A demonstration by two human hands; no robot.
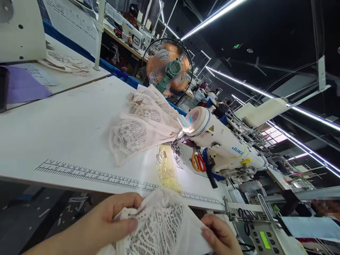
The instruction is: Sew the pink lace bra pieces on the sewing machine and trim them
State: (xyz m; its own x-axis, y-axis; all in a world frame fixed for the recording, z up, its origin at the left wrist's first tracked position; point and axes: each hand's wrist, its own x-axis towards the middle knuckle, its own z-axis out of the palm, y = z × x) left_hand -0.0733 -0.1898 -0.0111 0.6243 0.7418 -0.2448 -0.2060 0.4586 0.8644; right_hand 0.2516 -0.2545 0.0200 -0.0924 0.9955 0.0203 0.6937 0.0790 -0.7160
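Observation:
A piece of white lace fabric (159, 226) is stretched between my two hands, just in front of the table's near edge. My left hand (114, 219) pinches its left side between thumb and fingers. On the right side, my right hand (219, 233) grips the plain sheer part by its edge. Beyond my hands, a pile of similar lace pieces (143, 120) lies on the white table (66, 124), reaching the needle area of a JUKI sewing machine (220, 138). A yellowish clear plastic piece (167, 166) rests on the table near the needle.
Orange-handled scissors (198, 161) sit beside the machine. A printed ruler scale (101, 177) runs along the table's front edge. Behind the table stands a large fan (170, 67). Purple paper (26, 83) lies at the left, and a control panel (262, 239) is at lower right.

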